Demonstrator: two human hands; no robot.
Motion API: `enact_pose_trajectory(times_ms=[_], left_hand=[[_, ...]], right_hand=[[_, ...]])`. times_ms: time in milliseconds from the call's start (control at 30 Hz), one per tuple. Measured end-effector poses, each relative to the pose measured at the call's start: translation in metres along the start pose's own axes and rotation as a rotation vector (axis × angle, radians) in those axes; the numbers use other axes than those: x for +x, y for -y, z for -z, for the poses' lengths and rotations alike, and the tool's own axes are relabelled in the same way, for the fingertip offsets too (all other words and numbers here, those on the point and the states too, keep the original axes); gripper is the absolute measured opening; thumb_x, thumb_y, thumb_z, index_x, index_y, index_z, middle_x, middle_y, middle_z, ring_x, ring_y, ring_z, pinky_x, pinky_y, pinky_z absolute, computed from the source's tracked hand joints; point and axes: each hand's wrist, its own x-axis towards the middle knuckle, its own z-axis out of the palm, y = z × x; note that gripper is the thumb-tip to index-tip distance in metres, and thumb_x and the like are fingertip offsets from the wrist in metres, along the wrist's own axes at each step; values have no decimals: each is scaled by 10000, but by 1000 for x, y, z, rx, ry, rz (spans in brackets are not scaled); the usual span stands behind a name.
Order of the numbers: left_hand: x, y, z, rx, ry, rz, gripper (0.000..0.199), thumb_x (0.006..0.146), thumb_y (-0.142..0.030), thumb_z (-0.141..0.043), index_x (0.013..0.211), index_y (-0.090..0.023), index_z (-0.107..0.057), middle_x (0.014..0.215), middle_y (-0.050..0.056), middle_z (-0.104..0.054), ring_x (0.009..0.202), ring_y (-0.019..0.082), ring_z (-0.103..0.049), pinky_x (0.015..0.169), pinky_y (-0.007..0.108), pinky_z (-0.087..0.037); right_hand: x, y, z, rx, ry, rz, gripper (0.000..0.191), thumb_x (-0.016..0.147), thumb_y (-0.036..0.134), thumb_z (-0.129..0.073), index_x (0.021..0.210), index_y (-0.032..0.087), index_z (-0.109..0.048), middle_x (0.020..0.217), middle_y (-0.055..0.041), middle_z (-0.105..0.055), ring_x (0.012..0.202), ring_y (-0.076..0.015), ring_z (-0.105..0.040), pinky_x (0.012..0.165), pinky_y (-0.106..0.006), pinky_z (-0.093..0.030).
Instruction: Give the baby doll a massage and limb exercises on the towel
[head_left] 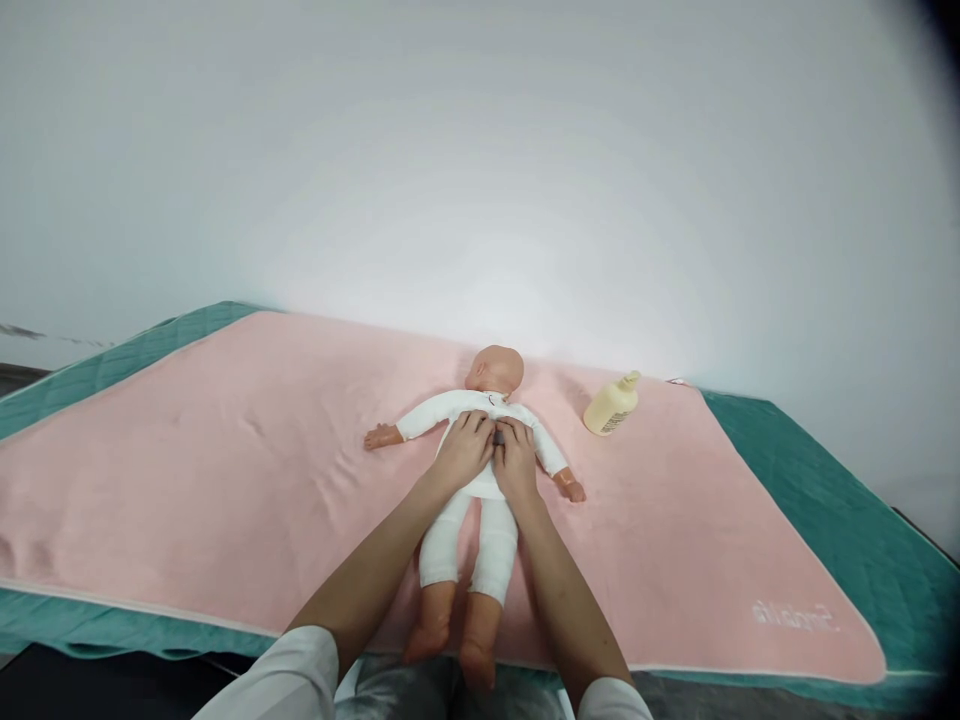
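Doll on a pink blanket, beneath both your hands. Its long axis runs away from you, bald head at the far end, feet nearest you, the head end leaning slightly to the right. An ear shows on the head's left side; the face cannot be seen. The arms spread to either side, the one on the right angled more toward you.

Your left hand and right hand lie unclenched on the torso, side by side, fingers pointing away from you, grasping nothing. A small dark patch between them is too small to identify.

Materials: smooth, tan head, hands and feet; white fabric on torso and limbs; soft, lightly creased blanket over a green quilted cover.

Right of and beyond your right hand, a pale yellow pump bottle bears dark print, too small to read. Pale, reversed-looking lettering at the blanket's near right corner is not clearly legible.
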Motion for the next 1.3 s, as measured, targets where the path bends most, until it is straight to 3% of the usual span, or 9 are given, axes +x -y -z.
enact_pose_trajectory(times_ms=[233, 633, 967, 1300], left_hand=[[-2, -1, -2, -36, -69, 31, 305, 846, -79, -435, 1124, -155, -536, 1149, 123, -558, 1121, 275, -506, 994, 471, -442], [3, -1, -3, -13, 49, 111, 281, 865, -92, -430, 1087, -135, -598, 1096, 133, -646, 1054, 268, -590, 962, 455, -482], [4, 4, 3, -83, -105, 83, 323, 920, -132, -409, 1160, -155, -624, 1218, 103, -649, 1150, 228, -586, 1020, 413, -464], [12, 12, -6, -3, 19, 110, 298, 905, -153, -426, 1113, -142, -638, 1143, 124, -677, 1115, 244, -596, 987, 429, -465]], right_hand=[[1, -5, -3, 10, -6, 28, 490, 780, 66, -379, 1224, 123, -579, 1246, -128, -585, 1179, -251, -469, 1075, -449, -372], [9, -8, -2, -88, 152, -20, 409, 845, 112, -397, 1186, 117, -624, 1185, -140, -623, 1121, -272, -506, 1041, -449, -403], [12, -9, 1, 50, 18, 12, 425, 900, 151, -371, 1284, 113, -548, 1314, -143, -552, 1246, -245, -450, 1114, -446, -353], [19, -16, -4, -9, 116, -14, 336, 933, 183, -390, 1175, 146, -620, 1172, -113, -666, 1119, -239, -555, 1033, -414, -414]])
